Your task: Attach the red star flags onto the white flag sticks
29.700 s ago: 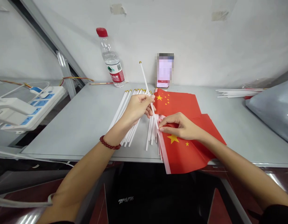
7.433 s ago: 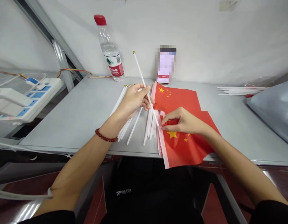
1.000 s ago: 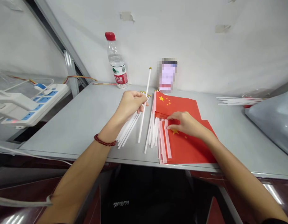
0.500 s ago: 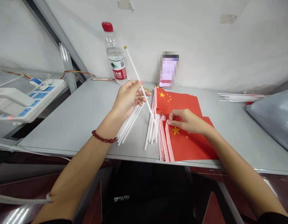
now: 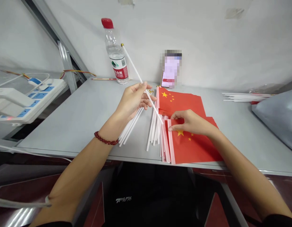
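Observation:
A white flagpole stick (image 5: 134, 66) with a gold ball tip is pinched between the thumb and fingers of my left hand (image 5: 134, 99). It slants, gold end up by the bottle, lower end over the white hems of the flags. Under that hand lie several more white sticks (image 5: 129, 128). My right hand (image 5: 189, 122) rests at the hem edge of the top red flag (image 5: 195, 149) in the front stack, its thumb and index finger apart. Behind it, another stack of red flags (image 5: 183, 102) with yellow stars has white sticks (image 5: 150, 138) extending from its left edge.
A water bottle (image 5: 118, 69) with a red cap and a phone (image 5: 169, 72) stand against the wall. At left is a power strip (image 5: 39, 104) with cords. More white sticks (image 5: 245, 97) and a grey bag (image 5: 280, 113) lie at right. The grey table's (image 5: 65, 126) front edge is near me.
The stick's lower end has shifted slightly right, towards the top flag's hem. My right thumb and index finger have spread, and the hem that was raised now lies flatter.

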`<state>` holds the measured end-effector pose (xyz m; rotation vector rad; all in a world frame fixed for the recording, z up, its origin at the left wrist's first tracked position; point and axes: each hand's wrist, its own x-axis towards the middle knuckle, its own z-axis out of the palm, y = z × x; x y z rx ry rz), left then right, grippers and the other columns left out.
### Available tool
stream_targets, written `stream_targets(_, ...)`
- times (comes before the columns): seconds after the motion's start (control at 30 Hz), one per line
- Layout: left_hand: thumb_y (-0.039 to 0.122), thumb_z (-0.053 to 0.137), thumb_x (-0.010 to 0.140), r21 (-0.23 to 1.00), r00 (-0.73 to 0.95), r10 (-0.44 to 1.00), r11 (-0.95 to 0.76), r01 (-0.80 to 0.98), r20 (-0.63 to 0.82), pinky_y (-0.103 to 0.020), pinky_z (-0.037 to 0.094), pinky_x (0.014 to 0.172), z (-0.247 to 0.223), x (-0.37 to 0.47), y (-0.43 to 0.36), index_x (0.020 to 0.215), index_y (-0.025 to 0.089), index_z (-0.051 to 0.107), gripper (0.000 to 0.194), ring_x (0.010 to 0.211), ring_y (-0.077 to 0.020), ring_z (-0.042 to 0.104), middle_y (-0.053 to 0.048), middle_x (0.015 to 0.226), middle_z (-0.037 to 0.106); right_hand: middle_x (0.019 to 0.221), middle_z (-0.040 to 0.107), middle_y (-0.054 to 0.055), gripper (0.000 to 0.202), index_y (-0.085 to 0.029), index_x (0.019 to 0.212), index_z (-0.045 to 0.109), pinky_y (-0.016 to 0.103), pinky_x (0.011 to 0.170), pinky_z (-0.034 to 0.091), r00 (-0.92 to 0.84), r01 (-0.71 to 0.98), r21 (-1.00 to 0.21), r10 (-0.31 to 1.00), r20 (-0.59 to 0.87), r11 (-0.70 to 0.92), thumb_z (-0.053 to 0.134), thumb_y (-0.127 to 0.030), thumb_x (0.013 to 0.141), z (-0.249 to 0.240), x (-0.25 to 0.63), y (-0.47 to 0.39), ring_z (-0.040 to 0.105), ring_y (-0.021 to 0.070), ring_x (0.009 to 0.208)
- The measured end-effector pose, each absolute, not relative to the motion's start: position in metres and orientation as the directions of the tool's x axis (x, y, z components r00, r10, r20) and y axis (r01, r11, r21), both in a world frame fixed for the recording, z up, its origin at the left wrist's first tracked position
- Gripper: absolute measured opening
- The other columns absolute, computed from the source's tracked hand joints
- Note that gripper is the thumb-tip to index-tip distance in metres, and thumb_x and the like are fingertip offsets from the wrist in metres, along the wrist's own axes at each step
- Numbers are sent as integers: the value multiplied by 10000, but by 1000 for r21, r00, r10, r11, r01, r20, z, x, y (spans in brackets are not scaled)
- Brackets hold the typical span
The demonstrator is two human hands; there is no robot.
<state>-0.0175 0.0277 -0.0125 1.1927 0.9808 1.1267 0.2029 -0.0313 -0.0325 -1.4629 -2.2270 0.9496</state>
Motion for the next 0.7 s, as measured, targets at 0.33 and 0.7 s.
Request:
stream_targets(0.33,308,581,906,993,248,967,-33,-117,62,-164,499,513,-16,-11,25,771,111,606,240,500,-63,619,-68,714,708,742,639,28,147,-158,760,675,284,622,407,-568,545,-752,823,-6,371,647,-292,814,-27,198,-37,510,117,634)
stream_targets(0.7,348,614,880,998,299,954,21,-66,0,-177,473,460,-21,-2,20,782,120,606,248,466,-83,615,-71,660,690,661,578,1,209,-166,699,617,258,559,381,-643,504,-738,766,27,449,630,-313,847,-26,194,-42,473,98,579)
